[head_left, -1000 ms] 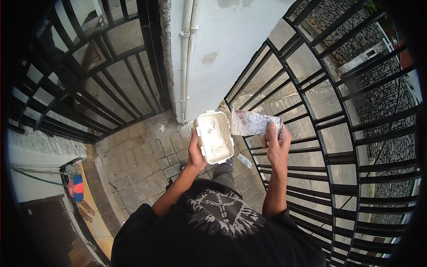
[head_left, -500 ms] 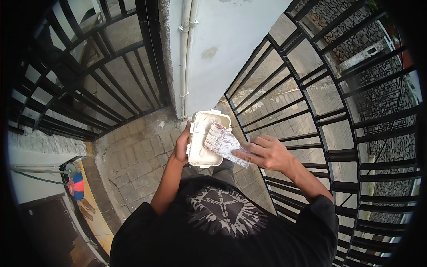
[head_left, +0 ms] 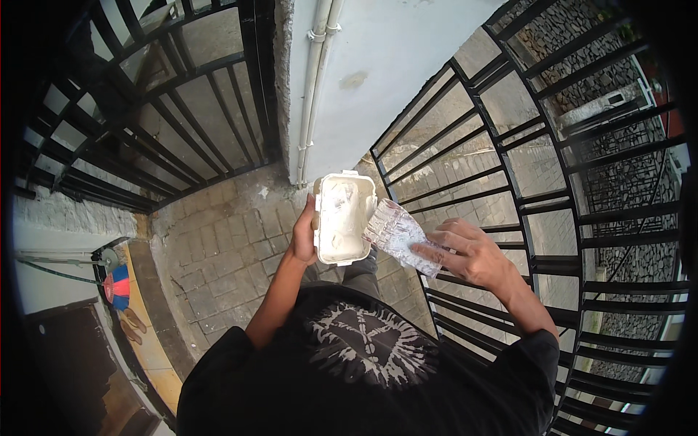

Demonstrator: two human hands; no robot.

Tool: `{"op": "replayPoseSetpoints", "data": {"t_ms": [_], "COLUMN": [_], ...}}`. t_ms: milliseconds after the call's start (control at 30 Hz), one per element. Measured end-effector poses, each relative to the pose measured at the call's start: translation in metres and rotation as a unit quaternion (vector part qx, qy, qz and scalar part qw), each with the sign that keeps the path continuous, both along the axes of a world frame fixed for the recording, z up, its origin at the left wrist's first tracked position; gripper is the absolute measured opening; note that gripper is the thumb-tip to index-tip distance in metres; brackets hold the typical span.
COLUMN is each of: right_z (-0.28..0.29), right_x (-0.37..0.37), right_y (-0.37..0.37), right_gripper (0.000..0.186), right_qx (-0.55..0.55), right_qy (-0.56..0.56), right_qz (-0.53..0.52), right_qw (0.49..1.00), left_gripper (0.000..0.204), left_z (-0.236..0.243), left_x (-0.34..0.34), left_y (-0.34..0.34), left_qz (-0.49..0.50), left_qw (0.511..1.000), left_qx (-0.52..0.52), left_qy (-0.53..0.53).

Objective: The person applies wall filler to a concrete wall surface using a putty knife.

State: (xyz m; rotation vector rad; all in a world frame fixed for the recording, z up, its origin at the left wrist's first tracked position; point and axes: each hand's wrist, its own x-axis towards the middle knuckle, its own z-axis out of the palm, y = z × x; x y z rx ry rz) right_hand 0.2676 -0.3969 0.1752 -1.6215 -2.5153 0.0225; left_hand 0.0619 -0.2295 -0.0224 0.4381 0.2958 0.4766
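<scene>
My left hand [head_left: 304,236] grips the left wall of a white rectangular tub [head_left: 321,245], which has clip tabs on its rim. A pale, paste-like material [head_left: 344,218] coats the inside of the tub. Pinched in my right hand [head_left: 465,252] is a wide, flat scraper [head_left: 398,234], caked with white and streaked with reddish marks. Its broad end lies close beside the tub's right rim; whether they touch I cannot tell. My right fingertips cover part of the scraper's narrow end.
A pale wall column [head_left: 378,80] with pipes [head_left: 316,80] stands ahead. Black barred gates [head_left: 502,145] flank it on the right and left. Grey paving [head_left: 218,254] lies below, with sandals [head_left: 131,325] and a red-and-blue item [head_left: 116,287] at left.
The scraper has come out of the tub to the right with my right hand. More of the tub's inside shows. My left hand still holds the tub, and the view has shifted slightly.
</scene>
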Motion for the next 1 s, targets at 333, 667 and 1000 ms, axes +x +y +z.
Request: {"op": "replayPoseSetpoints", "data": {"t_ms": [333,667,1000], "right_z": [-0.037,-0.033,-0.026], "right_x": [0.015,0.009,-0.013], "right_y": [0.012,0.03,0.026], "right_gripper": [0.038,0.017,0.017], "right_qx": [0.057,-0.047,-0.106], "right_qy": [0.277,0.199,0.294], "right_qz": [-0.158,-0.181,-0.329], "right_qw": [0.946,0.962,0.891], "left_gripper": [0.068,0.068,0.062], "left_z": [0.013,0.004,0.003], "left_x": [0.02,0.018,0.032], "left_y": [-0.02,-0.024,-0.03], "left_qz": [0.032,-0.035,0.125], "left_qw": [0.999,0.999,0.992], "left_qx": [-0.006,0.02,-0.024], "left_qy": [0.005,0.027,0.017]}}
